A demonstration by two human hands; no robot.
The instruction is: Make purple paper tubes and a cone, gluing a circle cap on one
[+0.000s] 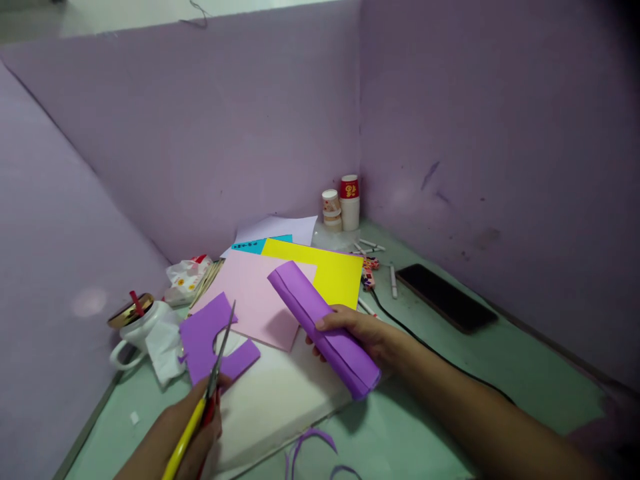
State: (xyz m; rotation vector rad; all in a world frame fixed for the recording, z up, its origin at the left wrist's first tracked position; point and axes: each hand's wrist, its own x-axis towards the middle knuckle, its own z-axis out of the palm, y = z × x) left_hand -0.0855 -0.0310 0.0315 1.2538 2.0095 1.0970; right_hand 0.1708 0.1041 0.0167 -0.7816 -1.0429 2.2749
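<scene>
My left hand [187, 420] is closed around a pair of scissors [213, 381] near the pivot, with the blades pointing up and away. Its yellow and red handles reach down towards me. Just beyond that hand is a purple foam sheet [203, 333] with a rounded cut-out; I cannot tell whether my fingers touch it. My right hand [345, 327] grips a rolled purple sheet [305, 293], thumb on top, fingers curled underneath. The roll is held slantwise over a pink sheet [260, 287] and a thick white block [270, 407].
Yellow sheet [340, 270] and blue sheet [250, 245] lie behind. A white mug [131, 337] and tissue [165, 350] stand left. Paper cups [350, 207] are at the back corner. A phone [445, 297] and black cable [425, 343] lie right; purple strips [315, 433] in front. Purple walls enclose the table.
</scene>
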